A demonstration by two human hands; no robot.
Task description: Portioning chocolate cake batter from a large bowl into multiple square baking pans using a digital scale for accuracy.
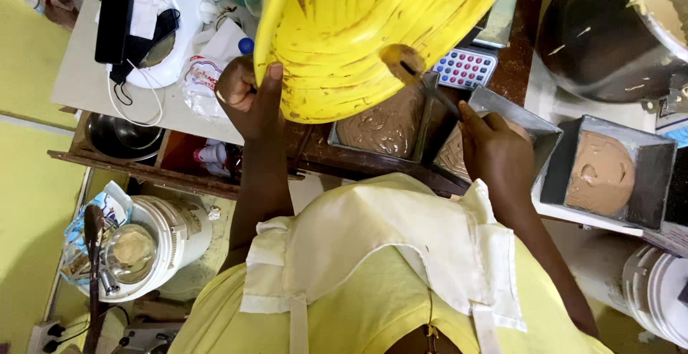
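Batter is being scraped from a tilted yellow bowl (358, 39) into loaf tins, judging by how things lie; nearest the camera, the person's pale apron bib (380, 246) is filling the lower middle over a yellow top; just beyond it the left hand (247, 96) is gripping the bowl's rim, thumb pressed on the outside, holding it tipped over the tins; the right hand (494, 150) is closed around a spatula handle (437, 92), its smeared blade reaching up inside the bowl; below the bowl a grey tin (383, 128) is sitting nearly full of brown batter, a second tin (519, 121) lying partly behind the right hand; farther right a third filled tin (609, 171) is standing apart; the next move probably calls for a steady sweep along the bowl wall while keeping the rim over a tin.
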